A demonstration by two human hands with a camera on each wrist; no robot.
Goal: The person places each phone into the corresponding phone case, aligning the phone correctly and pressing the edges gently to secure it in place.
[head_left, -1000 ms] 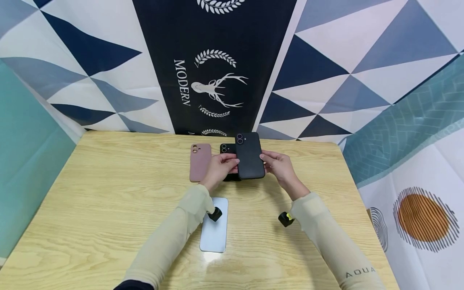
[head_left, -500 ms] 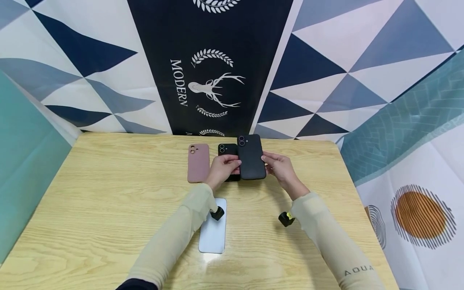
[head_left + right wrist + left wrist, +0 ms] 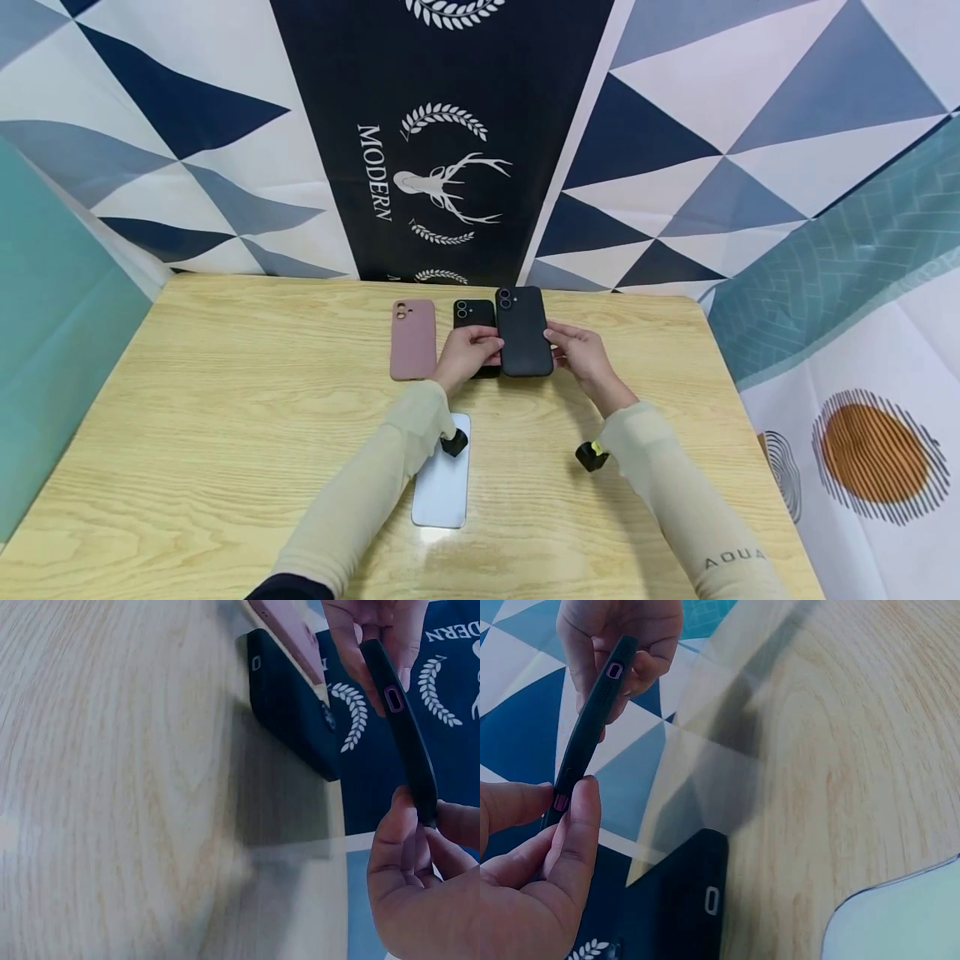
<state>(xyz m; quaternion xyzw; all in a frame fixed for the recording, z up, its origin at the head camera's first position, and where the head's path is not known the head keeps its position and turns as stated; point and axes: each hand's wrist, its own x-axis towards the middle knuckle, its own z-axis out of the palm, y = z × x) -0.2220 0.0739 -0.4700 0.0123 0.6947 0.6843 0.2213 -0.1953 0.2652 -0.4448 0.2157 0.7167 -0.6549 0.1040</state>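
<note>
Both hands hold a black phone case (image 3: pixel 524 332) slightly above the far side of the table, its camera openings facing up. My left hand (image 3: pixel 467 357) pinches its left edge between thumb and fingers, and my right hand (image 3: pixel 585 357) pinches the opposite edge. In the left wrist view the case (image 3: pixel 592 731) shows edge-on, with slots in its rim. A second black phone case (image 3: pixel 474 312) lies beside it, partly hidden under my left hand. Left of that is a pink phone case (image 3: pixel 412 340). Whether either black case has a phone inside, I cannot tell.
A flat, pale silver-white phone-shaped slab (image 3: pixel 441 492) lies nearer me, partly covered by the left sleeve and wrist camera (image 3: pixel 454 442). The wooden table (image 3: pixel 225 417) ends at a patterned cloth backdrop (image 3: pixel 652 150) behind the cases.
The held black phone case has come down and slightly right, so more of the black case beside it shows. Both hands moved along with it, keeping their grip.
</note>
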